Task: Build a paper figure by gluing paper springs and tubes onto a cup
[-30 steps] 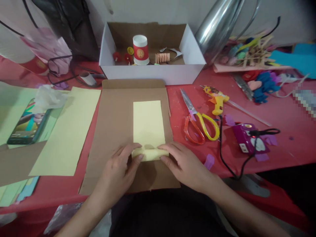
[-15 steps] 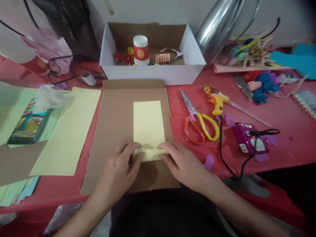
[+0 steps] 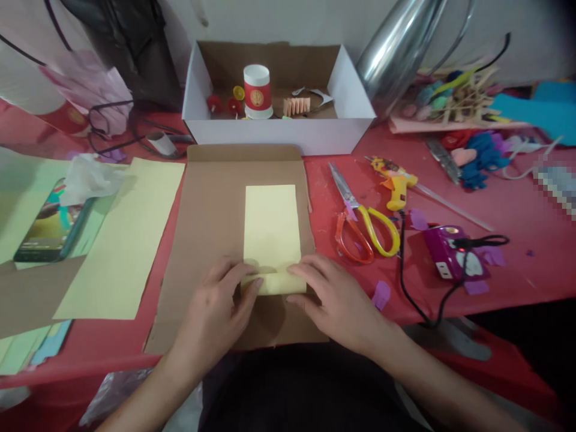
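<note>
A pale yellow paper strip [image 3: 272, 225] lies on a brown cardboard sheet [image 3: 211, 210], its near end curled into a flattened roll [image 3: 281, 284]. My left hand [image 3: 222, 300] pinches the left end of this roll, thumb on top and fingers behind. At the right end, my right hand [image 3: 330, 294] has its fingers over the roll's far side, while the thumb sits along the near edge, a little off the paper. Scissors [image 3: 360, 222] with one orange and one yellow handle lie right of the cardboard.
Behind the cardboard stands a white box [image 3: 279, 133] holding a paper cup [image 3: 258, 93]. A yellow glue gun [image 3: 396, 186] and a purple power adapter [image 3: 454, 255] with a black cord lie rightward. Leftward are yellow paper [image 3: 130, 240] and a phone [image 3: 54, 225]. A metal jug [image 3: 396, 54] stands behind.
My right thumb has come off the roll and down to its near edge, with the hand slightly more spread. The paper strip has straightened a little; my left hand keeps its pinch.
</note>
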The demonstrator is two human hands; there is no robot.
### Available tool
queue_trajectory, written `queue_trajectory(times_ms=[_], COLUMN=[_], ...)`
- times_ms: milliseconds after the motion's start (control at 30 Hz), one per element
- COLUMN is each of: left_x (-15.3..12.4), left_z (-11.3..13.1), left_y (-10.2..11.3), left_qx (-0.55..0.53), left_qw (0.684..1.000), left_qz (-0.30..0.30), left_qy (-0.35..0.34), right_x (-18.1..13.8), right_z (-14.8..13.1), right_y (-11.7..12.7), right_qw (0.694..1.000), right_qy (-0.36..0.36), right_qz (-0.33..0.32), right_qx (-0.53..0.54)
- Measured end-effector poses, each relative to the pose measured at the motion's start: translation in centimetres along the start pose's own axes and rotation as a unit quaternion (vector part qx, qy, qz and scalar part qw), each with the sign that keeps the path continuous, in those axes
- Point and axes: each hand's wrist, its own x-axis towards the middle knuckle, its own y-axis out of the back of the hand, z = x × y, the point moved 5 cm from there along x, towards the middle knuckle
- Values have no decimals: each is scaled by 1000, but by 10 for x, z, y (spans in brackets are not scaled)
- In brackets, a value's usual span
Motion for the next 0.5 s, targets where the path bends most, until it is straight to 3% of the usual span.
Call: queue_trajectory(times_ms=[500], left_x=[0], left_z=[-7], left_y=[2], left_qx=[1], left_qw=[1000], left_qz=[2], left_qy=[6], right_x=[2], right_z=[3], right_y=[-1], right_qw=[1000], right_qy=[0], right_qz=[11], right_qx=[14])
